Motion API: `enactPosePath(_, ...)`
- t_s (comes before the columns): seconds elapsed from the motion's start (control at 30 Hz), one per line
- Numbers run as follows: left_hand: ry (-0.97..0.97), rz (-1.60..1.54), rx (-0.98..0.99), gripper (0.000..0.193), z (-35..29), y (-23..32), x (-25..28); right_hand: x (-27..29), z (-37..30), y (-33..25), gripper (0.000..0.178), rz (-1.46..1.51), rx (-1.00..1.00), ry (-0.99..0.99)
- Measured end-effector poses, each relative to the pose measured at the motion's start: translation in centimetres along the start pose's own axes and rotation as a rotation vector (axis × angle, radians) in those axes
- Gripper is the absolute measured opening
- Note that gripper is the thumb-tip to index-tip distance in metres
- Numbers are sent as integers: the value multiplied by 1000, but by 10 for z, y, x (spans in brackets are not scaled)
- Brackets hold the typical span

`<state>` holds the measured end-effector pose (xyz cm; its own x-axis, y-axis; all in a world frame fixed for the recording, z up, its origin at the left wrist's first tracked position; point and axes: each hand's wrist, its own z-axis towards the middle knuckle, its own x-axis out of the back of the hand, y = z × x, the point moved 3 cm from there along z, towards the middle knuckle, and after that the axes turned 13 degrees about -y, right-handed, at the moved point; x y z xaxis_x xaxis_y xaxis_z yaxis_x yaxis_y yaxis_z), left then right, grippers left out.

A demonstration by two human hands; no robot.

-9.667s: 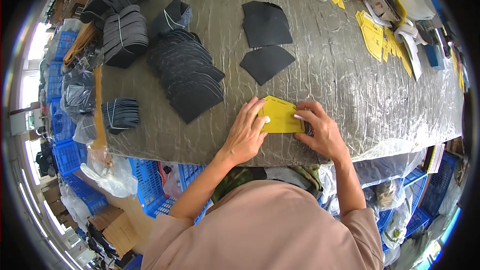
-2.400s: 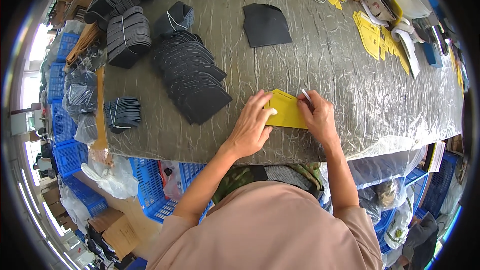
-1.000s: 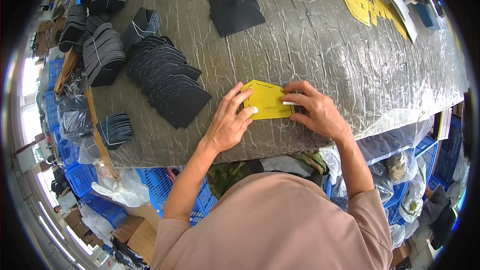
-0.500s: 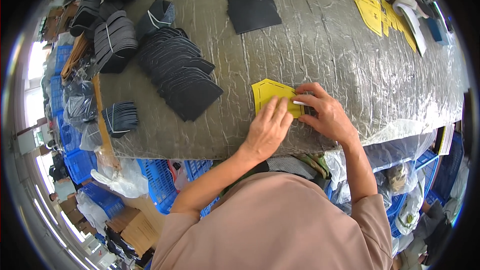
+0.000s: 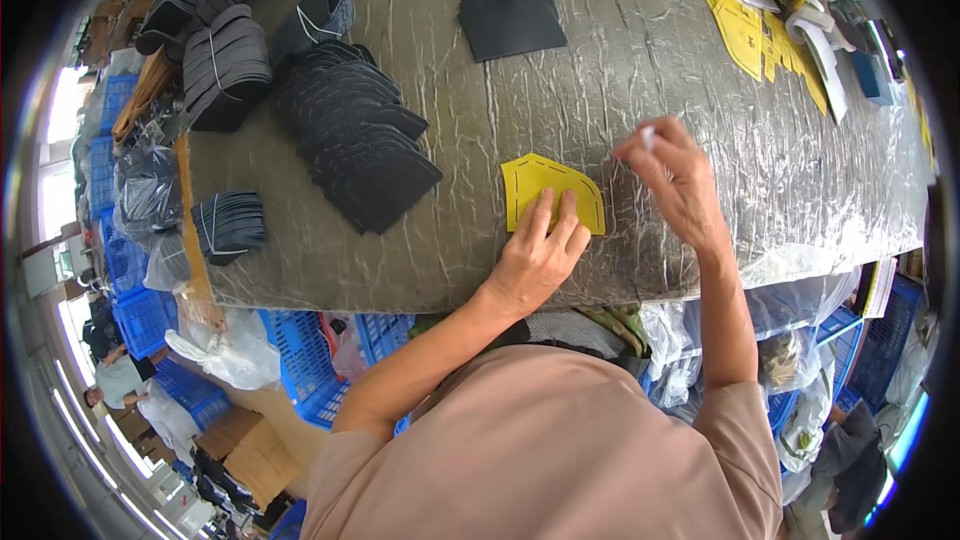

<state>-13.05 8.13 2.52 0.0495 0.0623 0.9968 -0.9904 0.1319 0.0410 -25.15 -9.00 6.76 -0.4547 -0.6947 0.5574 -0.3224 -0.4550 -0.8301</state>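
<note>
Close to the table's near edge lies a yellow pattern template [image 5: 552, 177] with dashed slots along its margin. My left hand [image 5: 537, 252] rests on its lower part, fingers stretched out and pressing it flat. Whatever lies beneath the template is hidden. Just to the right, my right hand [image 5: 680, 185] is raised off the template with its fingers pinched round a slim white pen-like stick [image 5: 648, 138]. Motion blurs the fingertips and the stick, so its exact kind cannot be made out.
A fanned stack of dark cut pieces [image 5: 375, 175] lies to the left, near tied grey bundles [image 5: 226, 65] and a small dark bundle [image 5: 228, 225]. One dark piece [image 5: 510, 15] lies farther off. Yellow templates [image 5: 735, 25] sit far right. Blue crates [image 5: 300, 360] stand below the table edge.
My right hand has lifted away from the template's right edge, up and to the right, with the white stick. My left hand stays on the template, and more of its right side shows.
</note>
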Motion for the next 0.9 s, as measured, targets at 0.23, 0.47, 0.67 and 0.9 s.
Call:
enactPosePath(0.23, 56, 10, -6, 25, -2, 5, -10, -33, 24, -37, 13, 7, 201, -101)
enactPosePath(0.47, 57, -11, 8, 38, -7, 8, -17, -66, 31, -43, 7, -163, 376, -315)
enactPosePath(0.67, 78, 0, 13, 38, -6, 6, -14, -69, 42, -46, 7, -203, 437, -387)
enactPosePath(0.9, 109, 7, 26, 35, -1, 4, -11, -65, 52, -35, 10, -235, 413, -252)
